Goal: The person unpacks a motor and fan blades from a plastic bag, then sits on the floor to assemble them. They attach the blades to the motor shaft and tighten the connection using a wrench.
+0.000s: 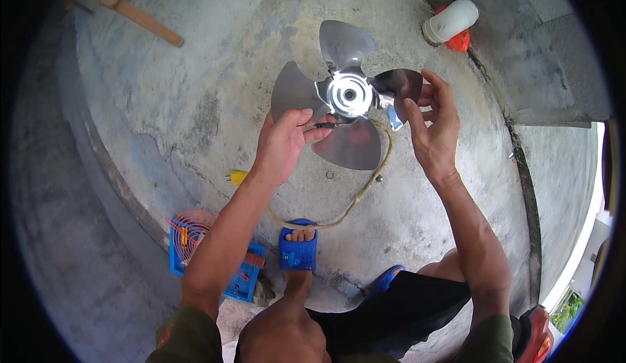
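Note:
A shiny metal fan blade (349, 94) with several broad paddles and a round ribbed hub is held up above the concrete floor. My left hand (287, 138) grips its left paddle, thumb on top and fingers underneath, close to a small dark part I cannot make out. My right hand (435, 118) closes on the tip of the right paddle between thumb and fingers. Below the fan blade a beige cord (358, 200) curves over the floor. Whatever sits directly behind the hub is hidden.
A yellow plug (237, 178) lies beside my left forearm. Left of my blue slipper (298, 258) stands a blue basket (242, 285) with a red wire guard (192, 229). A white pipe (453, 20) is at far right, a wooden frame (140, 17) at far left.

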`<state>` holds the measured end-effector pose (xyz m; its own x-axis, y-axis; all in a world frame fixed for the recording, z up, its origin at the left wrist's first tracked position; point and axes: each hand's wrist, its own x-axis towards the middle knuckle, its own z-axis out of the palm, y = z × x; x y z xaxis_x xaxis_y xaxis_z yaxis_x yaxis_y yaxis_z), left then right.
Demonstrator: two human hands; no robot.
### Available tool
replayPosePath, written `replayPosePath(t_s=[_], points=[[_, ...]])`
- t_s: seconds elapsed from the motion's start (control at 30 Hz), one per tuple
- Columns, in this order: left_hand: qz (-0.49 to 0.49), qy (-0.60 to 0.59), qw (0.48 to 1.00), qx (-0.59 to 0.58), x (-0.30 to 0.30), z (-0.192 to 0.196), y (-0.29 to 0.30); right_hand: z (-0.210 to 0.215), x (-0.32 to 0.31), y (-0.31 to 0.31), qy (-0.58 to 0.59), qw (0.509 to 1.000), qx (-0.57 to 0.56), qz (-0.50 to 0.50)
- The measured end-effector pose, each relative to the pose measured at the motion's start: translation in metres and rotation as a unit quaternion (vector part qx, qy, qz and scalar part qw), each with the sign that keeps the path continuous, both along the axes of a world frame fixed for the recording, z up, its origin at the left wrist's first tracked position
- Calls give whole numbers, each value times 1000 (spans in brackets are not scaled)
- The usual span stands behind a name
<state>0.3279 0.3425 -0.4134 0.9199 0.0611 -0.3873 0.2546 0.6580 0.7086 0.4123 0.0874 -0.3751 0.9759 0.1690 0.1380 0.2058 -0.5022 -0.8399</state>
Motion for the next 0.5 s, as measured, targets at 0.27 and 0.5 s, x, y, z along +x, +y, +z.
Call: replayPosePath(t_s=[0.27,0.5], points=[[0,7,998,-60,1,-15,1,-7,4,-5,28,1000,6,-7],[-16,19,1000,-6,-3,-2,-3,-17,6,-11,52,998,37,3]])
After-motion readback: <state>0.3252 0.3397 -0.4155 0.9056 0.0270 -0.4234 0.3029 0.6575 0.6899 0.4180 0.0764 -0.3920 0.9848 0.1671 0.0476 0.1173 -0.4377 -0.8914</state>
